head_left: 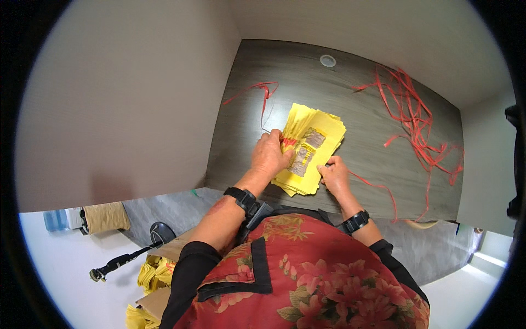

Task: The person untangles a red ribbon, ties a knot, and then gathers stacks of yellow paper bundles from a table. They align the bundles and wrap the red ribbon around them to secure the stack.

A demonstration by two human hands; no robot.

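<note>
A stack of flat yellow printed packets (329, 129) lies tilted on the dark wood-grain desk (246, 71), edges slightly fanned. My left hand (271, 154) grips its left edge, thumb on top, fingers partly hidden. Beside those fingers shows a red patch on the stack; whether it is print or strap I cannot tell. My right hand (335, 176) pinches the lower right edge, fingers curled. From beside that hand a red plastic strap (378, 185) trails right toward the desk's front edge; whether the hand holds it is unclear.
A loose tangle of red straps (416, 118) covers the desk's right side. Another red strap (265, 90) lies at the far left. Pale panels (126, 98) enclose the desk. A round cable grommet (327, 61) sits at the back. Below left are more yellow packets (156, 273) by cardboard.
</note>
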